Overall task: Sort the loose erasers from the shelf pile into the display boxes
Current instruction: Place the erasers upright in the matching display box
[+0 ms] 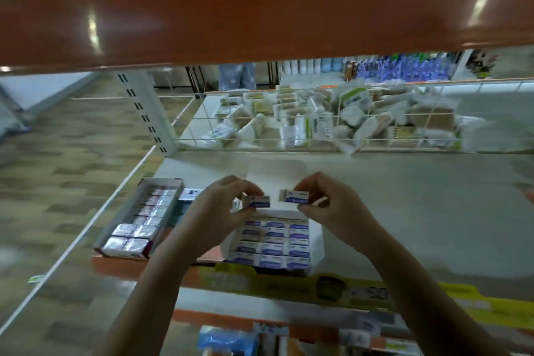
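Observation:
My left hand (219,208) pinches a small white eraser with a blue sleeve (258,202). My right hand (332,205) pinches a second eraser of the same kind (294,196). Both erasers hang a little above an open white display box (316,235) at the shelf's front edge, which holds rows of the same blue-sleeved erasers (274,243). The box's lid (274,173) stands open behind the hands. A long red-edged display box (138,202) of foil-wrapped erasers lies to the left.
A wire divider (289,124) crosses the shelf behind, with a pile of wrapped packets (332,118) beyond it. An orange upper shelf beam (231,9) hangs overhead. A yellow price strip (318,286) runs along the shelf front. The grey shelf surface (419,211) stretches right.

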### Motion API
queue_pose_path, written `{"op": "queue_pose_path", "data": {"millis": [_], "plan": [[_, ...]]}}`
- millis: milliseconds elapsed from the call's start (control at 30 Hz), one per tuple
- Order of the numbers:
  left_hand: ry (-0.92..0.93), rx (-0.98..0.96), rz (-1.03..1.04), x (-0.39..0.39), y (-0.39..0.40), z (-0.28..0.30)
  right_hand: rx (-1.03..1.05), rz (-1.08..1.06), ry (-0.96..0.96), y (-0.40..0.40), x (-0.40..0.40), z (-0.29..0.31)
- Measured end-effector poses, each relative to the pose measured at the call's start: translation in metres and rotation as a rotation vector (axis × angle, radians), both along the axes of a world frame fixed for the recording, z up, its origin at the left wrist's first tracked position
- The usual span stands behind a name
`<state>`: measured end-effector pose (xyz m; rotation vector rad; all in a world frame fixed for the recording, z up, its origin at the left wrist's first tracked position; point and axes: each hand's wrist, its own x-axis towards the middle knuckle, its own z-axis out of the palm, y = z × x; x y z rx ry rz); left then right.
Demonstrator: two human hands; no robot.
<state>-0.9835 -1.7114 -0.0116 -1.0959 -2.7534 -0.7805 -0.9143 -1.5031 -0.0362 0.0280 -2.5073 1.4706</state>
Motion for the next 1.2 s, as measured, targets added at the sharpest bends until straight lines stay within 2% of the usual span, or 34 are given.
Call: {"op": "queue_pose_path", "data": {"millis": [200,500,933,1200], "plan": [[-0.034,-0.236,-0.126,-0.019,-0.021,-0.016,0.144,0.014,-0.008,-0.033,-0.008,-0.012],[0.061,-0.426,-0.202,-0.028,-0.006,-0.036,0.303,-0.115,-0.06,-0.043,0.006,-0.016],[0.069,-0.567,-0.254,-0.039,-0.009,-0.044,0.409,-0.05,-0.092,-0.038,0.008,-0.022],[0.059,-0.54,-0.28,-0.04,-0.015,-0.04,0.56,0.004,-0.085,-0.044,-0.001,-0.032]]}}
